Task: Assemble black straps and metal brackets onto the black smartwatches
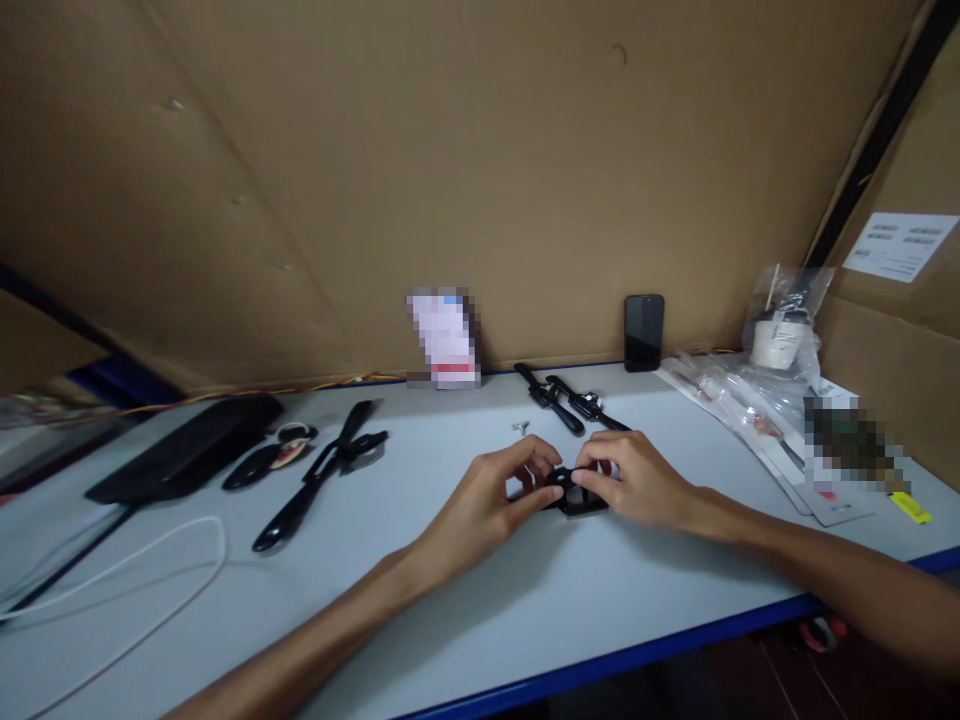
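Both my hands meet at the middle of the pale table (465, 610) over a small black watch body (576, 492). My left hand (491, 495) pinches its left side with thumb and fingers. My right hand (634, 478) grips the right side, fingers curled on top. The black piece rests on the table surface between my fingertips. Just behind my hands lie two black watches with straps (570, 402) and a tiny metal part (522, 427).
A black phone (644, 331) leans on the cardboard wall. Clear plastic bags (739, 400) and a white roll (776, 340) lie at right. At left are a black strap watch (322, 470), a key fob (270, 455), a black case (187, 450) and a white cable (150, 560).
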{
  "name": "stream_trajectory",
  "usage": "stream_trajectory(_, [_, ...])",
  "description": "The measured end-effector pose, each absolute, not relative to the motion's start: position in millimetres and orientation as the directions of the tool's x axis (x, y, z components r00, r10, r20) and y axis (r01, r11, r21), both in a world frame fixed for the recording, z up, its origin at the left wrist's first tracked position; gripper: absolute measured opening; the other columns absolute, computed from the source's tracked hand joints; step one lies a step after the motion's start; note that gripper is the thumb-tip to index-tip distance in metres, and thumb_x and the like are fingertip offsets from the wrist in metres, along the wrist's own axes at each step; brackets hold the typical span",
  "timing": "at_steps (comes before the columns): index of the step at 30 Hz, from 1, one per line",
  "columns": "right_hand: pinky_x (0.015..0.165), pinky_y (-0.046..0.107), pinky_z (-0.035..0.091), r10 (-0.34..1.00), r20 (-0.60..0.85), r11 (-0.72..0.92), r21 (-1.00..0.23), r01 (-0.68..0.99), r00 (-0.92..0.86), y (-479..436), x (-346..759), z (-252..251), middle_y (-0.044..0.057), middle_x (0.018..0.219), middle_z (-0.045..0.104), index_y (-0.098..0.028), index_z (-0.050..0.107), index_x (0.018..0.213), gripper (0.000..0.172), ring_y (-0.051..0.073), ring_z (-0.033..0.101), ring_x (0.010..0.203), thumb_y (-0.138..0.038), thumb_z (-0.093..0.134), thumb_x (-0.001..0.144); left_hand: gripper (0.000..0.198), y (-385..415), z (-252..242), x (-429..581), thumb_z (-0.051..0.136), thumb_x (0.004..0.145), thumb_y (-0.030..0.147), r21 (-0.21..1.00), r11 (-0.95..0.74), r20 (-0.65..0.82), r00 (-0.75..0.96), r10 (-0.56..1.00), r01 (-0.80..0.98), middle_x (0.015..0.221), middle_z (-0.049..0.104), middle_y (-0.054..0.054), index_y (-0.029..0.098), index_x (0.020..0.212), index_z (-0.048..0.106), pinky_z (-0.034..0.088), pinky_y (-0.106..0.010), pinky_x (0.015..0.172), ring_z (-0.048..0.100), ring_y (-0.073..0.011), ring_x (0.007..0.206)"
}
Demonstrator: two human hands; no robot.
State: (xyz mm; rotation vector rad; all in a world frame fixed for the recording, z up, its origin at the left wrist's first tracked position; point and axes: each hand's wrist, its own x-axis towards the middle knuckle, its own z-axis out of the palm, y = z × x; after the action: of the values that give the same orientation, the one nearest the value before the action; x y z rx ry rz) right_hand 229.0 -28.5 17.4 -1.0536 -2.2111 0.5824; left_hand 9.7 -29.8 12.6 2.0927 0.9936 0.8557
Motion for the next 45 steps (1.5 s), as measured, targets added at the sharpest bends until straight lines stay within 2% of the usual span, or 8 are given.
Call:
stream_trajectory(6, [0.066,0.031,0.036,0.809,0.201,0.583,-0.395,0.710,-0.552,-27,238,25,0.003,0.072,0.066,-0.019,0.065,0.067,0.027,0.016,0.057,0.070,-0.015,0.060,0.093,0.008,-21,8,-1,0.057,0.096,0.025,0.560,-0.655,0.467,0.460,0.755,0.507,0.096,0.067,-0.003,0.021,0.100,0.064,0.052,-0.033,0.077,0.062,-0.0176,0.085])
stream_trajectory(10, [0.064,0.033,0.034,0.848,0.272,0.513,-0.206,0.834,-0.455,-25,242,31,0.007,0.079,0.069,-0.019,0.069,0.072,0.033,0.019,0.059,0.072,-0.032,0.057,0.099,0.009,-21,6,-3,0.054,0.098,0.022,0.481,-0.693,0.511,0.471,0.719,0.537,0.097,0.064,-0.004,0.021,0.102,0.063,0.053,-0.033,0.078,0.061,-0.0178,0.086])
stream_trajectory(16, [0.076,0.031,0.042,0.869,0.276,0.481,-0.275,0.833,-0.411,-7,252,25,0.005,0.095,0.072,-0.020,0.075,0.099,0.013,0.020,0.064,0.090,-0.018,0.062,0.097,0.013,-21,4,-3,0.052,0.100,0.020,0.421,-0.727,0.537,0.497,0.682,0.542,0.100,0.064,-0.005,0.021,0.106,0.063,0.055,-0.035,0.080,0.063,-0.0184,0.090])
stream_trajectory(20, [0.081,0.032,0.044,0.830,0.258,0.555,-0.296,0.777,-0.494,-3,250,13,0.005,0.097,0.072,-0.021,0.073,0.116,0.024,0.021,0.064,0.096,-0.017,0.068,0.093,0.016,-22,5,-2,0.049,0.101,0.019,0.348,-0.784,0.536,0.577,0.616,0.514,0.101,0.065,-0.006,0.020,0.107,0.064,0.055,-0.037,0.083,0.063,-0.0210,0.096])
stream_trajectory(27, [0.081,0.032,0.045,0.814,0.209,0.580,-0.265,0.770,-0.542,-3,245,8,0.006,0.096,0.071,-0.017,0.073,0.091,0.012,0.020,0.063,0.094,-0.010,0.064,0.093,0.019,-23,4,-2,0.048,0.101,0.016,0.255,-0.828,0.516,0.654,0.553,0.499,0.099,0.065,-0.007,0.019,0.103,0.067,0.055,-0.036,0.079,0.063,-0.0206,0.090])
stream_trajectory(34, [0.076,0.032,0.043,0.777,0.363,0.610,-0.229,0.759,-0.514,-8,254,24,0.007,0.093,0.068,-0.014,0.066,0.095,0.015,0.020,0.060,0.087,-0.016,0.053,0.103,0.022,-22,5,-1,0.047,0.102,0.021,0.278,-0.804,0.393,0.702,0.594,0.525,0.102,0.065,-0.009,0.018,0.109,0.068,0.054,-0.038,0.080,0.062,-0.0221,0.090])
stream_trajectory(40, [0.069,0.033,0.041,0.626,0.304,0.774,-0.133,0.618,-0.718,-29,250,37,0.009,0.093,0.067,-0.015,0.064,0.093,0.019,0.019,0.057,0.080,-0.015,0.048,0.103,0.023,-21,7,-2,0.059,0.099,0.028,0.306,-0.820,0.289,0.773,0.564,0.484,0.106,0.065,-0.009,0.019,0.120,0.064,0.054,-0.041,0.084,0.061,-0.0252,0.097])
stream_trajectory(45, [0.068,0.034,0.040,0.623,0.290,0.774,-0.100,0.625,-0.726,-30,247,33,0.010,0.092,0.068,-0.015,0.063,0.093,0.020,0.021,0.058,0.082,-0.014,0.046,0.103,0.016,-20,6,-4,0.059,0.099,0.023,0.303,-0.836,0.312,0.781,0.541,0.458,0.105,0.065,-0.008,0.019,0.113,0.065,0.052,-0.039,0.081,0.059,-0.0240,0.096])
